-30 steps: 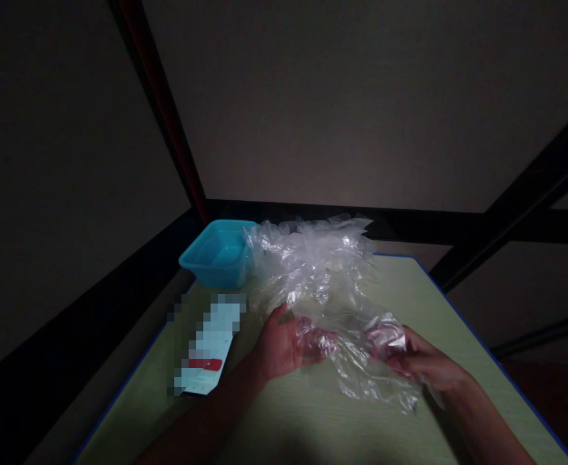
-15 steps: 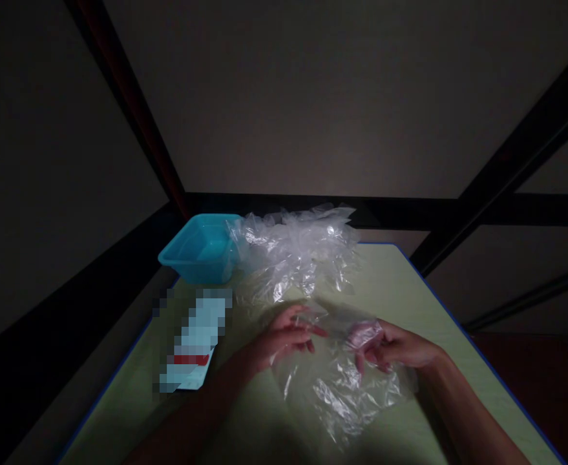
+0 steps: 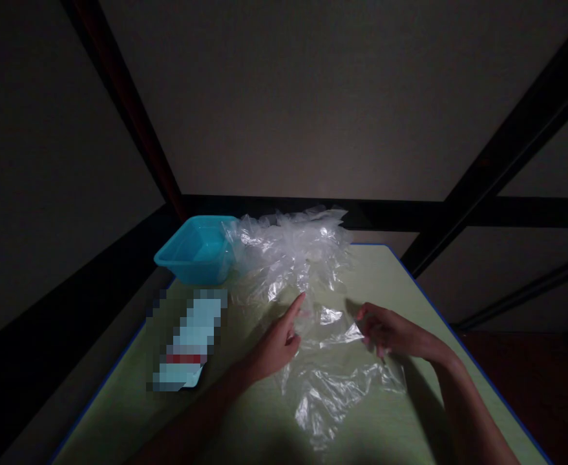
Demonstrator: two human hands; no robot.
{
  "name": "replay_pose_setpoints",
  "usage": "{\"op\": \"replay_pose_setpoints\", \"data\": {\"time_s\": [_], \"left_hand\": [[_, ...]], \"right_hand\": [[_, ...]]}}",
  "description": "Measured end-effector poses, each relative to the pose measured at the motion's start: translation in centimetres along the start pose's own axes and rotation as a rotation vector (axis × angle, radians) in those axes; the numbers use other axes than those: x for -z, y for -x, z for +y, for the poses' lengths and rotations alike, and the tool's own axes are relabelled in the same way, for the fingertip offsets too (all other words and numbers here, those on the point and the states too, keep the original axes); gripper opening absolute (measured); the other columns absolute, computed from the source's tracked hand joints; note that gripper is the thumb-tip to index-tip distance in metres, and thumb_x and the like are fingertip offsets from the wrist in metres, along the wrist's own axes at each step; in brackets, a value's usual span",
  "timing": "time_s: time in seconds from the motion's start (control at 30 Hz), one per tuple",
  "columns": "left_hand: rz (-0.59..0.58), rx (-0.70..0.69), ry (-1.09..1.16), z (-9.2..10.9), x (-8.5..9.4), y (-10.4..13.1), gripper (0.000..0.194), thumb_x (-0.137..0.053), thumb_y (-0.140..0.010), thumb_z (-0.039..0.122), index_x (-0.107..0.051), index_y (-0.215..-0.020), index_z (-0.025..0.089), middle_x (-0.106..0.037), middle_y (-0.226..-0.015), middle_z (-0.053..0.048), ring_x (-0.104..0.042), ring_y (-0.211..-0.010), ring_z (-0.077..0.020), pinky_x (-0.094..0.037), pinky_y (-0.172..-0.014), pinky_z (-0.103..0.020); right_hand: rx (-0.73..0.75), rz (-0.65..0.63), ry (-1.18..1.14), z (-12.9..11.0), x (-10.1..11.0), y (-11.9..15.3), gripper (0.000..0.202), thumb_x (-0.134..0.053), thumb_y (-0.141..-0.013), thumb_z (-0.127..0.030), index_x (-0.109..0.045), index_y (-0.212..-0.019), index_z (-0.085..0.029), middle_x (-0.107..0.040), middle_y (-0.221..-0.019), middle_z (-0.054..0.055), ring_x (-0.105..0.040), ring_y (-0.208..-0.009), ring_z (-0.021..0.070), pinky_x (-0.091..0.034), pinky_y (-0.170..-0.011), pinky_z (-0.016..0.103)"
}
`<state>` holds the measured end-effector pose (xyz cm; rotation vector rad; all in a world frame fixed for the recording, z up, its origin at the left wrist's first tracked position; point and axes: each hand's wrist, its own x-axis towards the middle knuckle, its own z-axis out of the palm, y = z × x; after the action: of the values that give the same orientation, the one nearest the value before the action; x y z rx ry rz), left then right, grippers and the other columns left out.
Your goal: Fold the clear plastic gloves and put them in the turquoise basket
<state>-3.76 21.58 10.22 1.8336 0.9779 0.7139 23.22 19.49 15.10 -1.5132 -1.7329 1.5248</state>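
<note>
A clear, crinkled plastic bag (image 3: 335, 381) lies spread on the table between my hands. My left hand (image 3: 281, 342) is at its upper left edge, with the index finger stretched forward and the thumb apart. The other left fingers are partly hidden, and some plastic overlaps them. Beside the bag's right edge is my right hand (image 3: 383, 332), its fingers loosely bent and spread, slightly blurred, with nothing visible in them. Just beyond my hands is a heap of similar clear plastic bags (image 3: 288, 248).
A blue plastic basin (image 3: 191, 258) stands at the table's far left corner, with the heap against its right side. A flat, light-coloured item (image 3: 194, 336), mostly pixelated, lies left of my left forearm. The pale green table (image 3: 385, 278) has a blue edge; a wall rises behind it.
My right hand has come out from under the plastic and moved to the bag's right side. The bag now lies flatter. The left hand's index finger now points forward.
</note>
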Motion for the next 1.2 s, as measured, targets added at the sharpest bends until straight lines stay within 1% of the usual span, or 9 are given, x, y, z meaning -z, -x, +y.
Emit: {"op": "replay_pose_setpoints", "data": {"time_s": [0.13,0.23,0.37,0.53,0.6,0.7,0.83,1.0,1.2], "left_hand": [[0.253,-0.108,-0.529,1.0,0.5,0.1,0.067,-0.044,-0.075,0.003,-0.032,-0.139,0.023,-0.044,-0.133,-0.011,-0.050,-0.110,-0.0248,-0.045,-0.090,-0.041],[0.330,-0.196,-0.731,2.1,-0.1,0.7,0.053,-0.041,-0.079,0.005,-0.044,-0.130,0.019,-0.046,-0.132,-0.012,-0.047,-0.116,-0.0276,-0.041,-0.096,-0.045],[0.189,-0.171,-0.752,3.0,-2.1,1.9,0.048,-0.043,-0.082,0.013,-0.043,-0.129,0.013,-0.048,-0.133,-0.013,-0.044,-0.122,-0.0251,-0.042,-0.098,-0.040],[-0.021,-0.084,-0.836,2.8,-3.6,2.9,0.069,-0.050,-0.083,0.036,-0.026,-0.139,0.004,-0.023,-0.148,-0.020,-0.022,-0.136,-0.0319,-0.032,-0.106,-0.044],[-0.079,-0.067,-0.868,2.5,-3.4,2.9,0.077,-0.050,-0.083,0.043,-0.021,-0.141,0.002,-0.015,-0.149,-0.021,-0.014,-0.138,-0.0325,-0.026,-0.109,-0.045],[-0.136,-0.084,-0.909,2.3,-2.9,2.8,0.079,-0.046,-0.084,0.049,-0.019,-0.142,0.003,-0.011,-0.149,-0.020,-0.008,-0.138,-0.0308,-0.021,-0.111,-0.045],[-0.173,-0.138,-0.919,2.2,-2.1,2.9,0.077,-0.041,-0.085,0.054,-0.019,-0.143,0.007,-0.011,-0.150,-0.018,-0.007,-0.139,-0.0291,-0.018,-0.111,-0.046],[-0.224,-0.119,-0.926,2.3,-1.3,3.3,0.076,-0.046,-0.083,0.052,-0.024,-0.141,0.008,-0.012,-0.150,-0.018,-0.008,-0.139,-0.0294,-0.016,-0.112,-0.046],[-0.230,-0.107,-0.920,2.2,-1.0,3.4,0.074,-0.051,-0.081,0.049,-0.026,-0.141,0.014,-0.010,-0.151,-0.015,-0.007,-0.139,-0.0282,-0.015,-0.112,-0.045]], "right_hand": [[0.113,0.204,0.396,-0.2,-0.1,0.4,0.013,-0.048,-0.071,-0.014,-0.052,-0.083,-0.019,-0.058,-0.065,0.000,-0.053,-0.055,0.0142,-0.040,-0.051,0.026],[0.257,0.391,0.549,-1.1,-1.0,0.0,0.011,-0.044,-0.078,-0.016,-0.054,-0.081,-0.018,-0.062,-0.077,0.005,-0.056,-0.067,0.0171,-0.044,-0.061,0.030],[0.412,0.383,0.514,-2.4,-3.2,-0.9,0.021,-0.044,-0.084,-0.019,-0.054,-0.103,-0.018,-0.063,-0.102,0.010,-0.060,-0.092,0.0213,-0.047,-0.080,0.035],[0.419,0.269,0.626,-2.4,-4.6,-1.7,0.054,-0.061,-0.076,-0.026,-0.043,-0.127,-0.018,-0.052,-0.128,0.014,-0.047,-0.118,0.0278,-0.037,-0.097,0.044],[0.368,0.264,0.645,-2.0,-4.4,-2.0,0.063,-0.064,-0.073,-0.028,-0.040,-0.131,-0.017,-0.054,-0.125,0.015,-0.049,-0.114,0.0291,-0.038,-0.094,0.046],[0.285,0.271,0.635,-1.5,-4.0,-2.4,0.069,-0.066,-0.071,-0.027,-0.036,-0.133,-0.015,-0.062,-0.098,0.010,-0.057,-0.090,0.0254,-0.043,-0.080,0.041],[0.219,0.184,0.459,-1.0,-3.1,-2.6,0.067,-0.065,-0.069,-0.024,-0.037,-0.130,-0.016,-0.053,-0.068,-0.003,-0.051,-0.062,0.0154,-0.039,-0.057,0.028],[0.144,0.076,0.334,-0.7,-1.6,-1.7,0.049,-0.066,-0.065,-0.022,-0.051,-0.111,-0.016,-0.048,-0.060,-0.006,-0.046,-0.053,0.0116,-0.034,-0.049,0.024],[0.134,0.064,0.325,-0.7,-0.5,-0.8,0.021,-0.062,-0.062,-0.019,-0.057,-0.082,-0.016,-0.048,-0.061,-0.005,-0.045,-0.056,0.0112,-0.035,-0.051,0.024]]}}
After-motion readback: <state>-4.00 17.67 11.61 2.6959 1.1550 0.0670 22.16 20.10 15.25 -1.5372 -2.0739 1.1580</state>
